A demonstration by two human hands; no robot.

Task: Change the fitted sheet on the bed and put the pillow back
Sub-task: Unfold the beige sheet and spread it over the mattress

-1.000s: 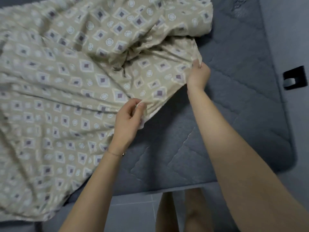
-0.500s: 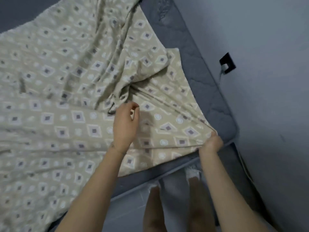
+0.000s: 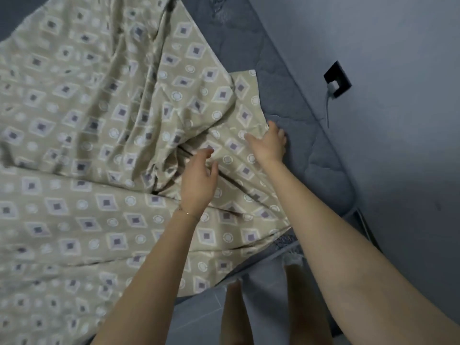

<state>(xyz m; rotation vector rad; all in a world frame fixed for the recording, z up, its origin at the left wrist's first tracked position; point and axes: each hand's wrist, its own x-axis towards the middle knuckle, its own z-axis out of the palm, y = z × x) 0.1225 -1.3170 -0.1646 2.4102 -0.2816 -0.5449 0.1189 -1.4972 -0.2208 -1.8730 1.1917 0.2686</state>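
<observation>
A beige sheet [image 3: 74, 150] printed with grey diamonds and white circles lies rumpled over most of the dark blue quilted mattress [image 3: 318, 155]. My right hand [image 3: 270, 143] reaches over the sheet's right edge, fingers spread, touching the fabric where it meets the bare mattress. My left hand [image 3: 198, 180] hovers over a bunch of folds in the middle of the sheet with fingers loosely bent, holding nothing. No pillow is in view.
A grey wall [image 3: 398, 120] runs along the mattress's right side, with a black socket and white plug [image 3: 336, 83] and its cable. Grey floor tiles [image 3: 199, 317] and my bare legs [image 3: 234, 317] show at the foot of the bed.
My right hand has let go of the sheet's near corner and moved up along its right edge, now spread. My left hand has opened and lifted slightly off the folds.
</observation>
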